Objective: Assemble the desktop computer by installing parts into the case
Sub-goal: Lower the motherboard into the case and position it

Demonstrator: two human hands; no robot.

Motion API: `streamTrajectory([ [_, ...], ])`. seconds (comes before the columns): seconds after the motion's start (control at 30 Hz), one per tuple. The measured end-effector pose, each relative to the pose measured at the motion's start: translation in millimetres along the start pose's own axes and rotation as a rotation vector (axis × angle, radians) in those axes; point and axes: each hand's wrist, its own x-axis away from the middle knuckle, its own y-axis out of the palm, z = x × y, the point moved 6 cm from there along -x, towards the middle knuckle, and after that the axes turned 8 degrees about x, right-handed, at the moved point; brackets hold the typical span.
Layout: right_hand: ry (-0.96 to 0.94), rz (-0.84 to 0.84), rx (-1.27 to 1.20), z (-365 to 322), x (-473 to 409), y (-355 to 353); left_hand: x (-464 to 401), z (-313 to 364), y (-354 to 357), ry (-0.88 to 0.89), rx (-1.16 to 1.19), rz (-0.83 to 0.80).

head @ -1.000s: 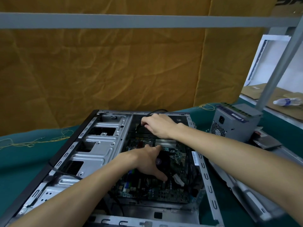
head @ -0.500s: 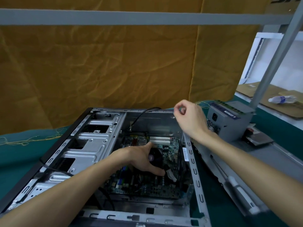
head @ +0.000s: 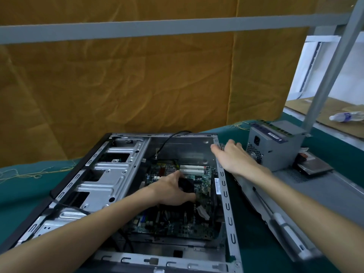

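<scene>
Computer case [head: 110,174]: open-sided tower lying flat on the green table cover [head: 23,194], its black front edge to your left, silver drive cage filling its left half

Motherboard [head: 177,219]: seated in the right half of the case floor, two white slots [head: 192,169] showing at its far end

Your left hand [head: 173,192]: down inside the case over the middle of the board, fingers curled round a dark rounded part [head: 186,185]; the part is too shadowed to name

Your right hand [head: 234,156]: outside the case, hovering just past the far end of its right rail [head: 226,201], fingers straight and spread, nothing held; the fingertips lie near the power supply

Power supply unit [head: 273,146]: grey box standing on the table right of the case, socket and vent grille facing you, apart from the case

Side panel [head: 307,198]: grey sheet lying flat along the right of the case, passing under your right forearm

Hard drive [head: 313,166]: flat dark unit resting on the panel just right of the power supply

Black cable [head: 167,140]: arcs from the far case wall down toward the board

Backdrop: ochre cloth [head: 118,85] behind the table; a plastic bottle [head: 346,116] lying on cardboard far right
</scene>
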Motion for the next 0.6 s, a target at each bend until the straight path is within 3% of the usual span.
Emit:
streamTrajectory([
  [0.1, -0.062, -0.032, 0.071, -15.2, -8.9, -7.1, -4.8, -0.8, 2.5, -0.039, -0.125, -0.11],
  [0.17, -0.052, -0.077, 0.058, -20.7, -12.3, -7.0, -9.6, 0.2, -4.4, -0.073, -0.19, -0.094],
  [0.27, -0.035, -0.063, 0.081, -17.7, -14.1, -5.5, -17.1, 18.6, -43.6, 0.053, -0.367, 0.258],
  [0.33, -0.04, -0.057, 0.085, -16.7, -12.3, -3.6, -26.3, 31.6, -64.8, 0.174, -0.518, 0.372],
  [0.53, -0.065, -0.068, 0.07, -17.3, -11.4, -2.2, -65.2, 22.6, -57.9, 0.147, -0.732, 0.251],
  [0.6, -0.066, -0.071, 0.062, -17.4, -11.4, -2.4, -75.2, 16.2, -55.8, 0.116, -0.679, 0.193],
])
